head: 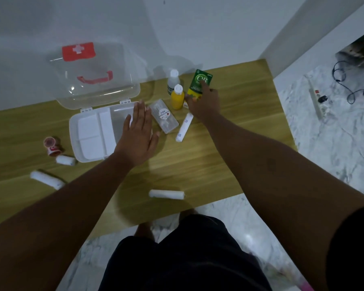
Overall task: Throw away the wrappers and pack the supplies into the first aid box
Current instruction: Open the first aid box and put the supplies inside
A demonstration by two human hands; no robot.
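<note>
The first aid box (86, 131) lies open on the wooden table, its clear lid (93, 80) with a red cross leaning on the wall. My left hand (138, 133) hovers flat, fingers apart, over the box's right edge, holding nothing. My right hand (202, 101) grips the lower part of a green and yellow carton (199, 80). Beside it stand a yellow bottle (177, 97) and a clear bottle (173, 80). A clear plastic case (164, 115) and a wrapped white roll (184, 128) lie between my hands.
Three white bandage rolls lie on the table: one near the front edge (166, 194), one at the left (46, 180), one by the box corner (65, 160). A red tape roll (52, 145) stands left of the box. A power strip and cables (317, 99) lie on the floor at right.
</note>
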